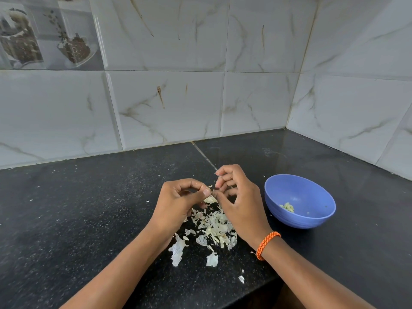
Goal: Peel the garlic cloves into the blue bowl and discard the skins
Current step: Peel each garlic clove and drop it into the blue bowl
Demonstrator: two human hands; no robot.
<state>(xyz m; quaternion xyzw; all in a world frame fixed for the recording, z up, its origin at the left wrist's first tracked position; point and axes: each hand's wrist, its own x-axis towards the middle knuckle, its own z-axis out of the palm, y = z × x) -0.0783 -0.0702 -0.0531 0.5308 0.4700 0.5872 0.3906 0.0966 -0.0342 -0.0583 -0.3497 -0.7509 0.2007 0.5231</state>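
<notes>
Garlic clove (211, 192), mostly hidden, is pinched between left hand (178, 200) and right hand (236, 197) fingers

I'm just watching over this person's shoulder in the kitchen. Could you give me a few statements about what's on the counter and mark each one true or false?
1. The blue bowl stands to the right of both hands. True.
2. The bowl is empty. False: a few peeled garlic cloves lie inside it.
3. A pile of garlic skins lies on the black counter between the forearms. True.
4. The left hand rests flat on the counter. False: it is raised, its fingers pinching a small piece against the right hand.
5. An orange braided band circles the left wrist. False: it is on the right wrist.
</notes>
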